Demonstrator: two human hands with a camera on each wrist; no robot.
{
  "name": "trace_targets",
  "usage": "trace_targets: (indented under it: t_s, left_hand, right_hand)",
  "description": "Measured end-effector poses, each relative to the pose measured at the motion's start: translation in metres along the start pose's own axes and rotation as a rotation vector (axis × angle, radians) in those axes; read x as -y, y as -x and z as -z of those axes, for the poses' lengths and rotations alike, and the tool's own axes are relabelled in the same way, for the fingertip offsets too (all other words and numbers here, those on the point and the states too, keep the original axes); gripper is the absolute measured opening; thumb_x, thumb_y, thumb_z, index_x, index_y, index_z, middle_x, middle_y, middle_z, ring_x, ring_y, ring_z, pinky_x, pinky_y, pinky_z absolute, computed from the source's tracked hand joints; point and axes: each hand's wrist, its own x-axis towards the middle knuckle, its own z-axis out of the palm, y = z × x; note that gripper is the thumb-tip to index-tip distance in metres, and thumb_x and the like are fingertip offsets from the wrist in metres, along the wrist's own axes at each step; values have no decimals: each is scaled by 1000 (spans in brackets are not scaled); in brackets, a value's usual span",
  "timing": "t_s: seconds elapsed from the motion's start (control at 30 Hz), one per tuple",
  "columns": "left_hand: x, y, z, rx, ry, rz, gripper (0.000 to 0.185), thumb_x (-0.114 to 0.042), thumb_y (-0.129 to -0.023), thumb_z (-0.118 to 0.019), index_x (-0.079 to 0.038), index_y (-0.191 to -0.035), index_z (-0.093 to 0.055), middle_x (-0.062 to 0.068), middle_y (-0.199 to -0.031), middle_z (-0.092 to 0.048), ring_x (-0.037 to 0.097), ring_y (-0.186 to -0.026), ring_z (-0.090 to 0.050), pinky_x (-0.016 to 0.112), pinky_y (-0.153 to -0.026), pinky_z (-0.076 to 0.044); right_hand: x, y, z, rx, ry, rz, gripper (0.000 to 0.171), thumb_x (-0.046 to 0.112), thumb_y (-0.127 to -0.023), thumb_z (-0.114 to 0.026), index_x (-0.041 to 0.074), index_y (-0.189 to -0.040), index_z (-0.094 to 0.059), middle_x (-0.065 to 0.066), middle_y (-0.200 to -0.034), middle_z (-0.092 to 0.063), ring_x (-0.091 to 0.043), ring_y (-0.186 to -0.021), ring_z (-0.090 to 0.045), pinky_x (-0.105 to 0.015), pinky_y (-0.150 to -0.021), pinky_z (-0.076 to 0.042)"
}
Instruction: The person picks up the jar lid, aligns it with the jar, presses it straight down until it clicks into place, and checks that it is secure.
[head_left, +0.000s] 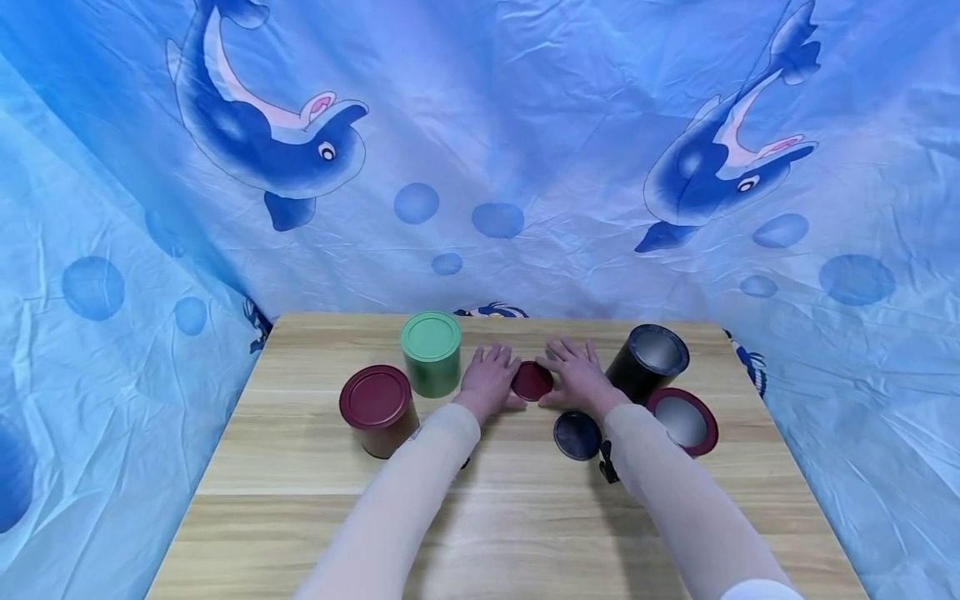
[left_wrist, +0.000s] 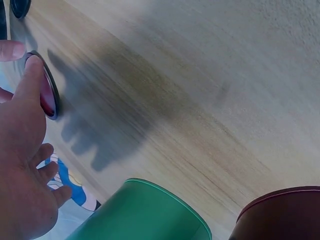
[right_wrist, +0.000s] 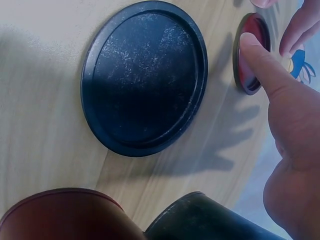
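Left hand: left hand (head_left: 489, 379) lies flat at centre of the frame, fingers straight and spread, thumb tip touching the rim of the small red lid (head_left: 532, 381); grips nothing
Right hand: right hand (head_left: 579, 377) lies flat just right of the same lid, fingers straight, thumb tip on its rim; grips nothing
Small red lid: flat on the surface (head_left: 487, 508), centre of frame, between the two hands, touched on both sides by the thumbs
Black lid: black lid (head_left: 577, 435) flat on the surface, below the right hand, beside the right forearm
Black tin: black tin (head_left: 648, 361) open, tilted, right of the right hand
Dark red tin, open: open dark red tin (head_left: 682, 421) lower right of the black tin, mouth facing the camera
Green tin: green tin (head_left: 431, 352) upright, lid on, left of the left hand
Dark red tin, closed: closed dark red tin (head_left: 378, 410) upright, lower left of the green tin
Backdrop: blue dolphin cloth (head_left: 480, 142) behind and around the surface
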Motion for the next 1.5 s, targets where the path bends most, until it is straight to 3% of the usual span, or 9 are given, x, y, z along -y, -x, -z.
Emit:
trace_targets:
  t_s: [0.43, 0.9, 1.5]
  left_hand:
    - [-3, -4, -4, 32, -21, 4, 95, -76, -94, -63, -19, -167, -40, 9, -172, -36, 29, -162, -26, 53, -131, -25]
    - [1, -5, -18, -28, -38, -16, 89, -75, -94, -63, -21, -163, -49, 7, -168, -44, 28, -160, -31, 51, -129, -30]
    - [7, -11, -23, -72, -4, -32, 92, -77, -90, -66, -19, -159, -53, 9, -166, -46, 29, -159, -33, 52, -128, -32]
  right_hand:
    - [-4, -1, -8, 45, -33, -42, 87, 47, -86, -90, 12, -158, -55, -21, -170, -37, -46, -161, -21, -77, -125, -7]
    - [-2, -2, -10, 44, -51, -46, 78, 41, -87, -90, 11, -153, -61, -22, -166, -42, -48, -159, -25, -78, -123, -14]
    - [-3, -5, -8, 53, -105, -71, 79, 38, -84, -93, 7, -150, -62, -22, -169, -37, -47, -161, -19, -76, -125, -9]
